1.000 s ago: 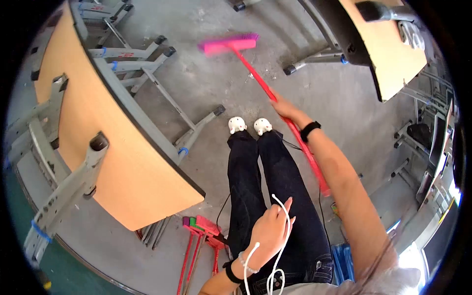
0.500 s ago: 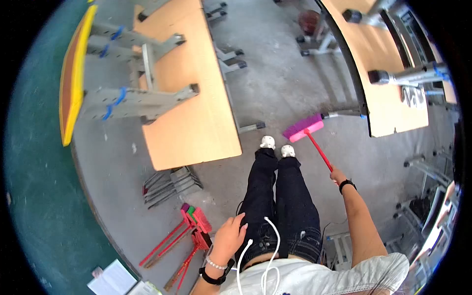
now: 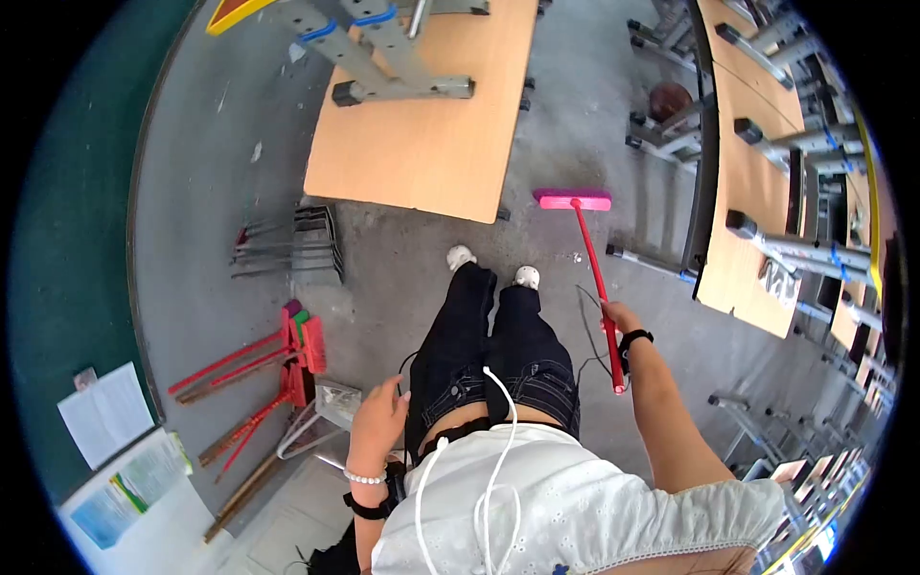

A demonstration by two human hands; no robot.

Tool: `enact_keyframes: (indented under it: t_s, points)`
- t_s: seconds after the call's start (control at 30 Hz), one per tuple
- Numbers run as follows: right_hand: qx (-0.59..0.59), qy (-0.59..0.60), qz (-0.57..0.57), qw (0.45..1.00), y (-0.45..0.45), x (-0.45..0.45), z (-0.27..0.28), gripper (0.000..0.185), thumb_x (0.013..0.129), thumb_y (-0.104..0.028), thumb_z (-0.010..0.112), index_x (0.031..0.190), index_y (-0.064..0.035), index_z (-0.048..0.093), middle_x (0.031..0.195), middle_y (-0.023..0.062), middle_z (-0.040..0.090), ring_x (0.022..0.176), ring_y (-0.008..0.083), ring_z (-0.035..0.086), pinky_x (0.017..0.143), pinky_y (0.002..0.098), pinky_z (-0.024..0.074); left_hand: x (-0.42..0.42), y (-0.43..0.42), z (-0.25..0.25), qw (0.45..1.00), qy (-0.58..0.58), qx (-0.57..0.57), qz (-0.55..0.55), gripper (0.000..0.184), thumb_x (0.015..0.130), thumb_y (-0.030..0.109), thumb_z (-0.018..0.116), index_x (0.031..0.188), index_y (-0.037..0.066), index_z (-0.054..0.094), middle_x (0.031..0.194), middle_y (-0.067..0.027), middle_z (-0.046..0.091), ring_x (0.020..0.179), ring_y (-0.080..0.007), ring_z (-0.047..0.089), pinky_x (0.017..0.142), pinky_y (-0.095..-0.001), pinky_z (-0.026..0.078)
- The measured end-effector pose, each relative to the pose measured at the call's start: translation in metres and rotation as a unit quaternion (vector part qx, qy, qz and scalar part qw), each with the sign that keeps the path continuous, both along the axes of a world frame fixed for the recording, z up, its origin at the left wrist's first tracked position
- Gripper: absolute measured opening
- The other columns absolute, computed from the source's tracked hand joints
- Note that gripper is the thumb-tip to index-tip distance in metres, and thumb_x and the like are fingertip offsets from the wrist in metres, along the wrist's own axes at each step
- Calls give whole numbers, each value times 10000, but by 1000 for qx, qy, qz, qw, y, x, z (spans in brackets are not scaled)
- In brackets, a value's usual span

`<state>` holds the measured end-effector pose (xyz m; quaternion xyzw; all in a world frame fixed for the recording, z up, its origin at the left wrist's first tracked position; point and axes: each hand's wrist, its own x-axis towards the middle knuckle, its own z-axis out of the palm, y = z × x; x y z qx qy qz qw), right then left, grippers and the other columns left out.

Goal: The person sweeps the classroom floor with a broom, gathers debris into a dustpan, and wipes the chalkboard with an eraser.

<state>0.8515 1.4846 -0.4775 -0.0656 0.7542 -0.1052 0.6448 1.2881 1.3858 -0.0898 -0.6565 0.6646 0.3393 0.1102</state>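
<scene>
My right hand (image 3: 621, 318) is wrapped round the red handle of a pink broom (image 3: 596, 259), near the handle's lower end in the picture. The broom's pink head with purple bristles rests on the grey floor, ahead of my white shoes (image 3: 526, 277). Beside my left hip, my left hand (image 3: 380, 414) hangs with its fingers apart, holding nothing. Below it a bead bracelet and a black band sit on the wrist. White cords hang down over my white shirt (image 3: 517, 479).
Wooden desks (image 3: 422, 158) carrying upturned stools stand ahead and at the right (image 3: 743, 278). Several red brooms (image 3: 311, 345) lie at the left near a folded metal rack (image 3: 311, 244). Papers (image 3: 105, 414) are at the lower left, beside the green board.
The view has turned and shifted. The broom head has moved from beside the desk leg at right to the floor ahead of my shoes. My feet have moved apart, and my right hand still grips the handle.
</scene>
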Motion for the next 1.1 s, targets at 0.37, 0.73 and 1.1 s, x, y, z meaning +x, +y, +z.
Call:
enact_keyframes:
  t_s: [0.37,0.73,1.1]
  points:
    - [86,72,-34,993,91,84,1,472,895,-477,381,850,-20,489,543,85,486,413,229,487,419,378,437,113,28,-3,995,26,35,94,332,837,213,535,1148,98,524,875,-109,579,718,-255,563,658,-346,448]
    - [179,15,-68,982,175,323,38,460,881,-520,342,829,-78,462,512,45,453,445,192,470,446,337,410,331,15,-15,1000,-17,2,-13,324,817,127,528,1132,53,518,863,-144,573,729,-277,573,671,-364,451]
    - [50,72,-206,975,223,385,83,458,876,-502,425,680,-91,478,501,3,426,380,132,394,363,286,337,364,-18,-51,991,91,-16,-96,319,845,181,518,1133,43,502,947,-184,578,825,-319,568,727,-399,447]
